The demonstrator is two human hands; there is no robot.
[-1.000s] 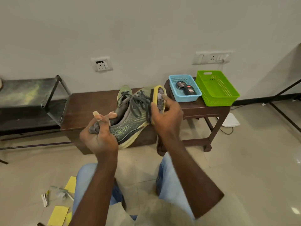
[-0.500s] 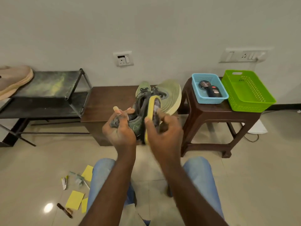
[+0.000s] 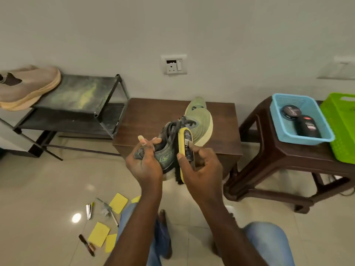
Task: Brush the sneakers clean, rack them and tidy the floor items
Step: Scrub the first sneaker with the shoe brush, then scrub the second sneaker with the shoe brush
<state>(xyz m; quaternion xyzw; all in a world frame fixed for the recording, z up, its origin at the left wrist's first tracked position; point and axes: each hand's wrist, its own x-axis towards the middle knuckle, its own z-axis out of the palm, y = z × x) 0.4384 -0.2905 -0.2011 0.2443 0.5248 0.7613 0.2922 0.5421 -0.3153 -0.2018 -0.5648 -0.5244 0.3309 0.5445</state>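
My left hand (image 3: 144,166) was curled round the heel of the grey-green sneaker (image 3: 165,155), holding it up in front of the brown bench (image 3: 153,116). My right hand (image 3: 201,167) gripped the yellow brush (image 3: 182,140), bristles against the sneaker's side. The other sneaker (image 3: 201,120) lay behind on the bench. A tan shoe (image 3: 26,87) sat on the rack (image 3: 80,93), and yellow notes (image 3: 118,203) littered the floor.

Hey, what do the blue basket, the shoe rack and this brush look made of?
Blue basket: plastic, likely; glossy moulded walls with slits. Shoe rack: probably metal; thin black matte tubes, dusty-looking shelves. Brush: yellow back looks smooth plastic, though painted wood is possible; dark bristles.
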